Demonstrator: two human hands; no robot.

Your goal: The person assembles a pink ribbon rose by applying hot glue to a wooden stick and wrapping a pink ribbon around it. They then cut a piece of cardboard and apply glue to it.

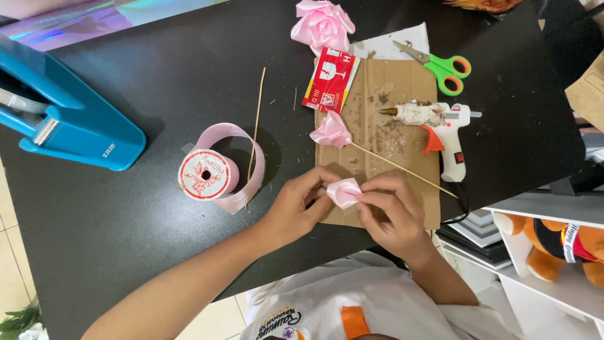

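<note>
Both my hands meet over the near edge of a cardboard sheet [402, 82]. Between their fingertips is a small folded piece of pink ribbon [345, 191], partly rolled like a bud. My left hand [296, 208] pinches it from the left, my right hand [393, 211] from the right. Just beyond lies a small pink ribbon rose on a thin wooden stick [331, 131]. A spool of pink ribbon [207, 174] with a loose loop sits to the left of my hands.
A white glue gun [440, 129] lies on the cardboard, green scissors [443, 66] beyond it. A large pink ribbon rose [323, 24], a red and white packet [331, 79], a bare wooden stick [257, 119] and a blue stapler-like tool [63, 113] lie on the black table [157, 63].
</note>
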